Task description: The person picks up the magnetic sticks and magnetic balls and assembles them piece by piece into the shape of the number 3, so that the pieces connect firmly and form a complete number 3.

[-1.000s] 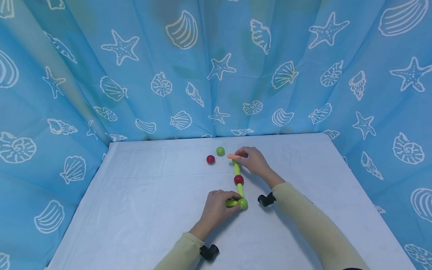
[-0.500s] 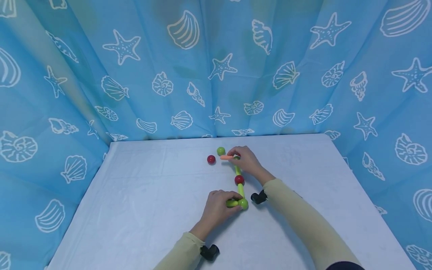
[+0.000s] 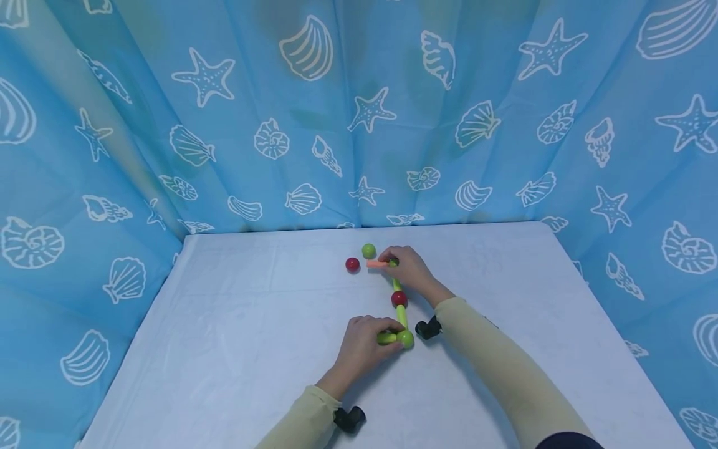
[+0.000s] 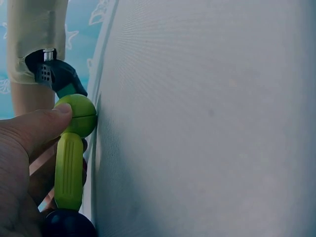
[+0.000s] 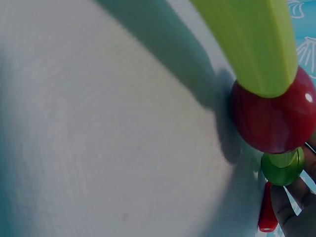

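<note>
A chain of building sticks and balls lies across the table. My left hand (image 3: 364,342) holds its near end, thumb on a green ball (image 4: 79,116) and fingers behind a yellow-green stick (image 4: 69,170). That stick joins a dark ball (image 4: 68,226), which the hand hides in the head view. From the green ball, another yellow-green stick (image 3: 401,317) leads to a red ball (image 3: 399,299). A further stick (image 3: 397,285) runs to the far green ball (image 5: 283,166). Here my right hand (image 3: 411,268) pinches an orange stick (image 3: 376,264), its fingers touching this ball.
Left of the right hand lie a loose red ball (image 3: 352,265) and a loose green ball (image 3: 368,251). A white cloth covers the table (image 3: 252,312), with a blue shell-patterned curtain (image 3: 336,125) behind it.
The right hand has moved slightly left with the orange stick, bringing it over to the chain's far green ball. In the last half second it has barely shifted. The left hand keeps its hold.
</note>
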`<move>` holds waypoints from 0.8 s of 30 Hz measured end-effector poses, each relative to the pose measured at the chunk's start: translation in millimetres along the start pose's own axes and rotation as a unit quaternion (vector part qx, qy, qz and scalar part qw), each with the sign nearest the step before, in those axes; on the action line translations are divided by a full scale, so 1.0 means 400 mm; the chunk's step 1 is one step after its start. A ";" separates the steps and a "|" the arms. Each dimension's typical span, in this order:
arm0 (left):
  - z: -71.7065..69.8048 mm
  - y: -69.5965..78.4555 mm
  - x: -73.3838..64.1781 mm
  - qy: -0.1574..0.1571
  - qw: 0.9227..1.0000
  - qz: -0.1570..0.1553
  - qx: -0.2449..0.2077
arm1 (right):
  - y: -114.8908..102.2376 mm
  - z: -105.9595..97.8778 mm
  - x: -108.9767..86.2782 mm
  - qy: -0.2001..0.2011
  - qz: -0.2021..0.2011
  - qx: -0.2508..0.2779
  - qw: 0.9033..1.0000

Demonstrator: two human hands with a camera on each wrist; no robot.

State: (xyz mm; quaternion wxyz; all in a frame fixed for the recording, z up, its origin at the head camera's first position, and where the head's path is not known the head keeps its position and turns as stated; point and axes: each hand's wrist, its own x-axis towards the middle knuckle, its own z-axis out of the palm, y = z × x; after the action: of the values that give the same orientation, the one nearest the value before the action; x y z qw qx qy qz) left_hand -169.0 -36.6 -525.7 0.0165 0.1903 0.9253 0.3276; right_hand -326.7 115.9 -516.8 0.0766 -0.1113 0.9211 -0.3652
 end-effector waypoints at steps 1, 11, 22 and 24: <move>0.000 0.000 0.000 0.000 1.000 0.002 -0.001 | 0.002 0.001 0.001 0.000 0.002 -0.001 1.000; -0.001 0.002 0.000 0.001 1.000 0.005 -0.005 | 0.017 0.011 0.009 -0.004 0.014 -0.012 1.000; 0.000 0.004 0.002 0.000 1.000 -0.006 0.001 | 0.016 0.001 -0.003 0.004 0.023 -0.001 1.000; 0.000 0.003 0.002 0.001 1.000 -0.007 0.001 | 0.019 -0.003 -0.008 0.011 0.022 -0.002 1.000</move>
State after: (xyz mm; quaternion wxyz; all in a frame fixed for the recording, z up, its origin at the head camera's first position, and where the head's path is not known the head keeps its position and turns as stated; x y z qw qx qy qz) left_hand -169.2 -35.5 -524.7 0.0178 0.1839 0.9269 0.3266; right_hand -325.1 122.9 -521.1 0.0746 -0.0874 0.9248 -0.3627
